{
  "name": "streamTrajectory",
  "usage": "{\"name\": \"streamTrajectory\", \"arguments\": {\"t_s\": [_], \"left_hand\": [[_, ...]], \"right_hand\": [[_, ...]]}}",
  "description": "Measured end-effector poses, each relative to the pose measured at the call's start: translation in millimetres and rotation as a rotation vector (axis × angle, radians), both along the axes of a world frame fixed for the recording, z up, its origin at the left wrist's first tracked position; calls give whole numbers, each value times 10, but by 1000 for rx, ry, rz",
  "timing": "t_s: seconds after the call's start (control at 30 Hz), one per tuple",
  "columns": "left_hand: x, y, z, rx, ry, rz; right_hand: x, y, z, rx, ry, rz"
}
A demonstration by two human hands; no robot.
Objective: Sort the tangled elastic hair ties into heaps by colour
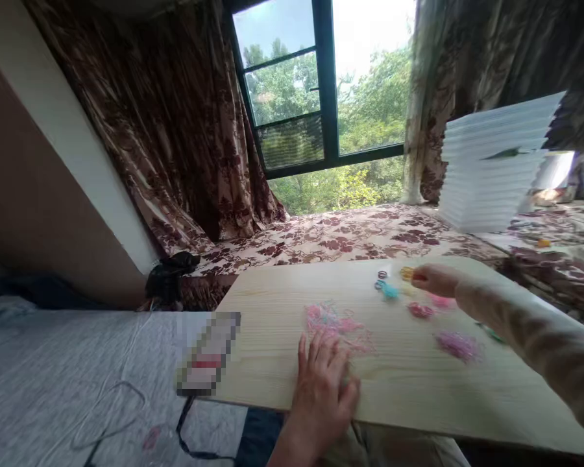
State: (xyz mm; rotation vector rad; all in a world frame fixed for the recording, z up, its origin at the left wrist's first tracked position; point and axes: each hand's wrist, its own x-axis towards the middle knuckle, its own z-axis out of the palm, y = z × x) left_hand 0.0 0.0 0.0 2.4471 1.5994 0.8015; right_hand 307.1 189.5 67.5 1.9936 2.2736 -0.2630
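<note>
My left hand [324, 383] lies flat on the wooden board [272, 363], fingers stretched toward a mixed heap of small pink and pale elastic bands [333, 322]. My right hand [435, 279], blurred by motion, reaches over the far side of the board with its fingertips pinched by a small orange band pile [407, 273]. Sorted little piles lie around it: teal bands [388, 289], dark red bands [420, 310], pink bands [442, 301] and a lilac pile [458, 345]. A lone dark band [382, 274] rests beside the orange one.
A tall stack of white trays [491, 172] stands at the back right on the floral cloth [350, 237]. A pixelated object [209, 353] sits at the board's left edge. Cables [111, 415] trail over the grey bedding. A dark bundle [168, 275] lies below the curtain.
</note>
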Motion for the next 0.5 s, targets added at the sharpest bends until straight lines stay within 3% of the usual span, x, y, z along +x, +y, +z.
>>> {"name": "streamTrajectory", "arguments": {"t_s": [0.33, 0.5], "left_hand": [[6, -39, -22, 43, -17, -8], [17, -38, -29, 58, -25, -16]], "right_hand": [[-28, -46, -1, 29, -23, 3], [-72, -123, 163, 71, -53, 1]]}}
